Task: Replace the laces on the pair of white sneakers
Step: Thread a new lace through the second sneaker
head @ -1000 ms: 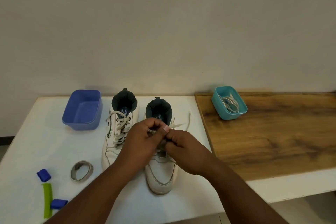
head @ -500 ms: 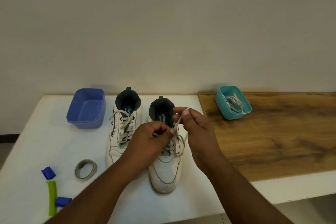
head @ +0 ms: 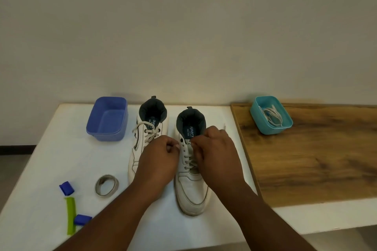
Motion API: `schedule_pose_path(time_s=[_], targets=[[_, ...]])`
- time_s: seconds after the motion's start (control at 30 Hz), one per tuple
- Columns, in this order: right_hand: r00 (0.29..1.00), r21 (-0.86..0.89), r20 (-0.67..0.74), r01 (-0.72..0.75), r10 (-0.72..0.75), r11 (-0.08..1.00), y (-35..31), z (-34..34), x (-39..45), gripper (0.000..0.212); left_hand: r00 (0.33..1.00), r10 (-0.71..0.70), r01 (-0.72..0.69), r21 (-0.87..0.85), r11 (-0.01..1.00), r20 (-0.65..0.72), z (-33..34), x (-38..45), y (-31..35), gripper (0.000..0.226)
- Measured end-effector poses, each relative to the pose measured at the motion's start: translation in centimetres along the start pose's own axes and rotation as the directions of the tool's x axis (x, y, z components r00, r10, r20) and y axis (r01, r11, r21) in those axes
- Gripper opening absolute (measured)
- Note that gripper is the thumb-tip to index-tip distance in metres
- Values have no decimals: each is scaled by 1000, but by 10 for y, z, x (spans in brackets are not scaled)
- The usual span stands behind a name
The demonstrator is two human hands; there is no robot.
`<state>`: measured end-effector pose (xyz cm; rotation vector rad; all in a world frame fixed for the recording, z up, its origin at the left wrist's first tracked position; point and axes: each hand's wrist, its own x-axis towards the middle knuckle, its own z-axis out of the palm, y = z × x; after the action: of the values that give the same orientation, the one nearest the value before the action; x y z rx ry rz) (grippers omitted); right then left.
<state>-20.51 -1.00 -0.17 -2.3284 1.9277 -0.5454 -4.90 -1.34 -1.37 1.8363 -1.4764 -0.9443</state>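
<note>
Two white sneakers stand side by side on the white table, toes toward me. The left sneaker [head: 142, 140] is laced with a beige lace. Over the right sneaker [head: 191, 189], both my hands work at the upper eyelets. My left hand [head: 161, 157] has curled fingers pinching the lace at the left eyelet row. My right hand [head: 216, 151] pinches the lace [head: 188, 158] on the right side, and a lace tip [head: 224, 127] sticks up behind its fingers. Both hands cover part of each shoe.
An empty blue tub [head: 108, 118] sits left of the shoes. On the wooden board [head: 316, 159] at the right, a teal tub [head: 271, 115] holds white laces. A grey tape ring [head: 106, 185], blue clips [head: 66, 187] and a green strip [head: 70, 218] lie front left.
My right hand came down from its raised pull near the shoe's collar to the eyelets, and my left hand shifted slightly left. The view moved a little.
</note>
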Motion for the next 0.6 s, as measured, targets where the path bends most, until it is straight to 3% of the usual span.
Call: schedule_pose_path(time_s=[0.1,0.17,0.23,0.4,0.6], targets=[[998,-163,-63,-32,22,986,-5,3,0,2,999,-22,23,-24,999,32,0,0,-4,11],[999,-180,26,-37,43,983,-7,5,-1,5,998,-43,47,-87,995,53,0,1,-6,14],[992,-122,111,-51,65,991,-6,8,-1,8,996,-49,59,-131,990,79,-1,2,-7,15],[982,93,154,-125,110,988,-3,12,2,14,996,10,-1,-112,994,85,-3,4,-9,20],[979,145,177,-126,100,981,0,13,4,15,998,35,-30,-72,997,58,-3,4,-10,18]])
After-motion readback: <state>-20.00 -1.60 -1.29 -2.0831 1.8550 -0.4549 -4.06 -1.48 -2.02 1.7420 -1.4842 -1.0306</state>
